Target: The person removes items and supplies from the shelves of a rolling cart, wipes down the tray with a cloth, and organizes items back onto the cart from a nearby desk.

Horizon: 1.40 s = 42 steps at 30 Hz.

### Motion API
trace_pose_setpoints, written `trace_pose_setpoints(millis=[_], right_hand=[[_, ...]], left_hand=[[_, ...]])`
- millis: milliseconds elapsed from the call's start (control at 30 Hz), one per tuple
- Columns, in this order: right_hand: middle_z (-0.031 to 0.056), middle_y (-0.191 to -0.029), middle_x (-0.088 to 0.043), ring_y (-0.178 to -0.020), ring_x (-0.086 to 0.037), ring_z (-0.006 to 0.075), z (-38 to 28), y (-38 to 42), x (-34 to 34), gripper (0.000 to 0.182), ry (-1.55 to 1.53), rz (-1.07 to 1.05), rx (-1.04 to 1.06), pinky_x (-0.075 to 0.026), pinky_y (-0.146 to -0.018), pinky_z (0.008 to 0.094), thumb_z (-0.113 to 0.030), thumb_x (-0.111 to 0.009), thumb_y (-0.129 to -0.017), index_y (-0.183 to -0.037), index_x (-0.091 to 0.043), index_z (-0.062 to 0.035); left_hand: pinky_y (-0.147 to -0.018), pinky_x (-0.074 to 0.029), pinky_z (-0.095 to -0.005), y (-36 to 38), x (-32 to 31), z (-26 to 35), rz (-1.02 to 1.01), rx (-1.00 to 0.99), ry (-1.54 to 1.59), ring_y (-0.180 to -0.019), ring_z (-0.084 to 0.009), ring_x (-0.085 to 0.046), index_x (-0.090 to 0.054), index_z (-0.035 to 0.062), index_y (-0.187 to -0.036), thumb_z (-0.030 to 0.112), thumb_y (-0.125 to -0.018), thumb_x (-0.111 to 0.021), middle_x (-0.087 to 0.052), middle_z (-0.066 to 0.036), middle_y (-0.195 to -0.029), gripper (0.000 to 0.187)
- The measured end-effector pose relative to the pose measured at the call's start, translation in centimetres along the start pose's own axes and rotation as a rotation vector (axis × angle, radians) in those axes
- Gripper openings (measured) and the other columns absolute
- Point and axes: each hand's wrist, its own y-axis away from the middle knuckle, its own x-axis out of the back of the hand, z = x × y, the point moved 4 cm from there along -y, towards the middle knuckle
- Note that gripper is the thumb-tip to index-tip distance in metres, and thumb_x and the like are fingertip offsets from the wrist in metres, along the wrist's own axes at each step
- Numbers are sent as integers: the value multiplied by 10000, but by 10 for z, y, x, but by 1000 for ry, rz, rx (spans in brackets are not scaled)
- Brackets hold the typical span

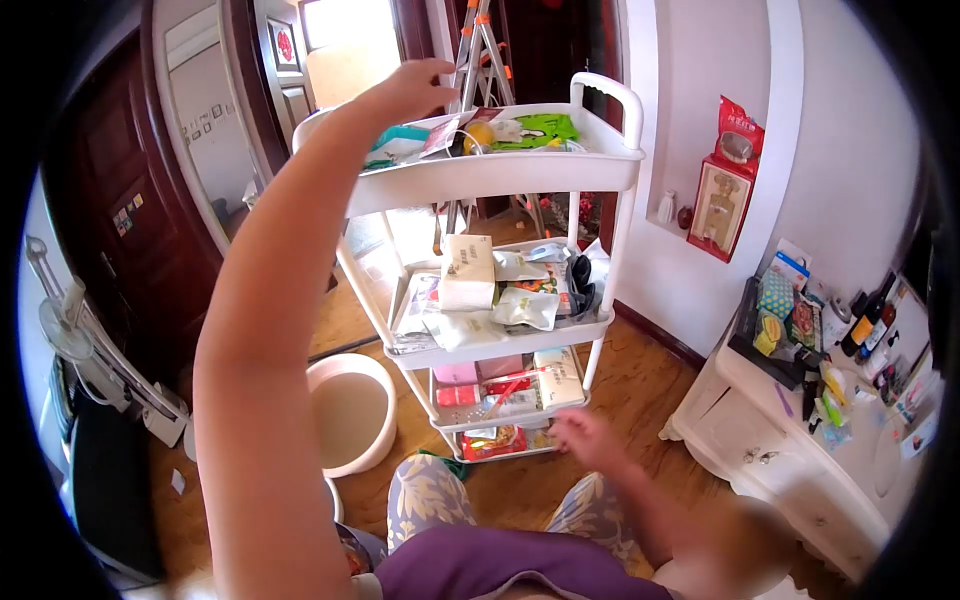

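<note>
A white tiered rolling cart (500,178) stands in front of me. Above the left side of its top tray, my left hand (412,92) is raised with bent fingers apart; nothing shows in it. Below it lie a teal item (398,138), a yellow round thing (480,134) and a bright green packet (537,130). My right hand (585,440), slightly blurred, hovers by the right front of the lower trays, its fingers loosely bent and seemingly holding nothing. Close to it are a tissue pack (558,378) and a red food packet (492,442).
On the middle tray sit a tissue pack (468,272) and several white pouches (526,308). A pale bucket (385,430) stands on the floor at left. A stepladder (484,60) is behind the cart; a cluttered white cabinet (750,440) is at right.
</note>
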Motion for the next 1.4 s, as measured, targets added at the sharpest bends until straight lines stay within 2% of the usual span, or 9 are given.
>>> trace_pose_setpoints(millis=[67, 167, 267, 467, 800, 1000, 1033, 1200, 1400], right_hand=[[104, -810, -640, -639, -603, 159, 18, 5, -36, 236, -94, -29, -85, -494, -596, 271, -111, -536, -863, -1071, -555, 1], [134, -807, -628, -676, -611, 231, 64, 6, -50, 294, 507, -153, 96, -493, -649, 315, -184, -553, -849, -1082, -550, -5], [168, -859, -624, -779, -611, 300, 71, 7, -52, 351, 446, -379, -1, -483, -719, 355, -253, -553, -833, -1085, -550, -8], [203, -959, -626, -904, -603, 333, 77, 6, -37, 386, 502, -376, -50, -474, -771, 393, -281, -546, -821, -1082, -563, 3], [217, -1011, -608, -970, -571, 357, 93, 15, -30, 387, 470, -359, -68, -449, -830, 413, -287, -551, -807, -1049, -581, 14], [216, -1007, -610, -950, -580, 358, 90, 20, -26, 389, 453, -327, -80, -461, -809, 399, -285, -568, -798, -1038, -584, 21], [216, -1007, -610, -950, -580, 358, 88, 21, -24, 389, 458, -331, -76, -461, -809, 399, -285, -568, -798, -1038, -584, 21], [189, -899, -644, -817, -637, 269, 89, 17, -20, 411, 522, -330, -70, -487, -709, 344, -283, -574, -809, -1088, -570, 19], [185, -909, -631, -849, -605, 335, 83, 19, -18, 320, 474, -259, -160, -475, -730, 389, -264, -560, -810, -989, -591, -1]], left_hand=[[-820, -514, -424, -18, -25, 4, -238, 163, -144, -1155, -328, -480, -329, 159, -1380, 444, -826, -588, -396, -175, -1357, 674], [-803, -522, -465, -29, -51, 6, -428, 272, -279, -1178, -337, -459, -254, 176, -1406, 527, -782, -595, -358, -178, -1376, 792], [-771, -537, -465, -25, -63, 11, -663, 372, -225, -1160, -343, -470, -269, 192, -1398, 562, -762, -592, -368, -167, -1363, 804], [-663, -574, -391, -31, -71, 1, -532, 238, -72, -979, -243, -584, -475, 161, -1239, 265, -722, -667, -557, -92, -1158, 561], [-663, -570, -403, -21, -72, 16, -551, 348, -223, -981, -251, -570, -495, 167, -1198, 311, -697, -682, -547, -93, -1144, 554], [-552, -560, -342, -28, -47, -19, -284, 402, 47, -761, -219, -600, -574, 100, -1026, 76, -637, -684, -576, -91, -948, 406], [-495, -515, -275, -25, -39, -21, -111, 394, 212, -535, -159, -569, -584, 101, -1052, 35, -686, -619, -565, -68, -697, 374], [-593, -537, -264, 8, 9, -6, 132, 344, 578, -680, -167, -612, -533, 14, -1143, 68, -724, -660, -604, -103, -852, 441], [-638, -544, -260, 55, 31, 17, 201, 39, 1136, -830, -218, -625, -441, 19, -1193, 78, -818, -611, -581, -151, -1025, 416]])
